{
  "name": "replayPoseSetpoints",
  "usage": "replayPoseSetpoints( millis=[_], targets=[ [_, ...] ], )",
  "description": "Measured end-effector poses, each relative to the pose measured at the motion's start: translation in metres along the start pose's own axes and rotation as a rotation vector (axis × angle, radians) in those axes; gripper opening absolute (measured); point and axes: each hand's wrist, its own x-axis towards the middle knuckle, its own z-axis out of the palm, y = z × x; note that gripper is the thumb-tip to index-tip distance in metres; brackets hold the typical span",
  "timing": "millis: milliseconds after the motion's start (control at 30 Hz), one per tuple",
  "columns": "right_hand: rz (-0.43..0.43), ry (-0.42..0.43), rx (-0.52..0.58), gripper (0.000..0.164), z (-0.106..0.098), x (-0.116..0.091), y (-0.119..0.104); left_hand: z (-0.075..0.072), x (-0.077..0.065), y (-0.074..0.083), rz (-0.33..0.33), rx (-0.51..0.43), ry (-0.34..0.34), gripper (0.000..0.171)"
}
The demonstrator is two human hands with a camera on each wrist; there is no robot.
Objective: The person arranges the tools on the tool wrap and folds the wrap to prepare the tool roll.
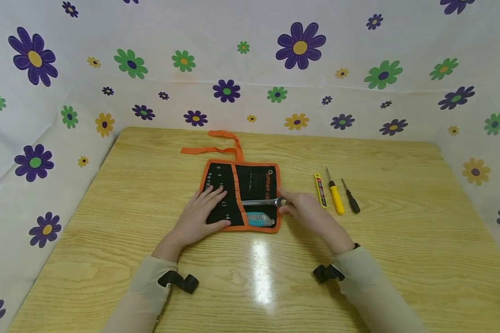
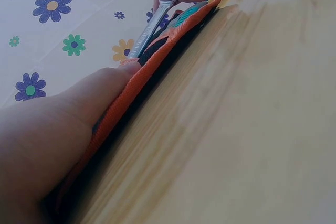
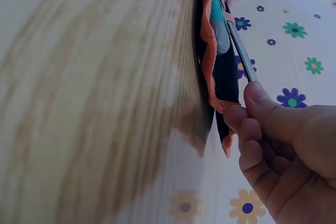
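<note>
A black tool roll (image 1: 250,178) with orange edging lies unfolded on the wooden table. My left hand (image 1: 195,217) rests on its numbered pocket side, fingers spread; in the left wrist view the thumb (image 2: 107,85) lies along the orange edge. At the roll's right border, my right hand (image 1: 306,210) pinches one end of a silver wrench (image 1: 258,202) between thumb and fingers, as the right wrist view also shows. The wrench's other end is hidden inside a pocket. Beside it, a teal utility knife (image 1: 258,219) sits partly in the pocket nearest me.
Right of the roll lie a slim yellow packet (image 1: 321,190), a yellow-handled screwdriver (image 1: 336,199) and a black-handled screwdriver (image 1: 352,202). Orange tie straps (image 1: 210,150) stretch from the roll's far edge. A flower-patterned cloth (image 1: 258,64) hangs behind the table.
</note>
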Motion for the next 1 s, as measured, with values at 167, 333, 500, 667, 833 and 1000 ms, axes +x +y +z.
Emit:
replayPoseSetpoints(
  millis=[167, 333, 500, 667, 833, 1000],
  targets=[
    [-0.037, -0.011, -0.056, 0.051, 0.004, 0.004, -0.002, 0.000, 0.000, 0.000, 0.004, -0.003, 0.002, 0.081],
    [-0.072, -0.021, -0.070, 0.048, 0.005, 0.006, -0.007, 0.001, 0.000, -0.001, 0.015, -0.001, 0.013, 0.081],
    [-0.090, -0.048, -0.085, 0.047, 0.009, 0.009, -0.009, 0.001, 0.000, 0.000, 0.027, -0.006, 0.026, 0.081],
    [-0.073, -0.101, -0.072, 0.045, 0.012, 0.014, -0.017, 0.000, 0.000, 0.000, 0.034, 0.018, 0.023, 0.082],
    [-0.037, -0.174, -0.113, 0.037, 0.017, 0.019, -0.027, 0.000, 0.001, 0.001, 0.046, 0.037, 0.015, 0.082],
    [-0.002, -0.182, -0.155, 0.038, 0.019, 0.023, -0.030, 0.001, 0.000, 0.001, 0.045, 0.043, 0.019, 0.082]
  ],
)
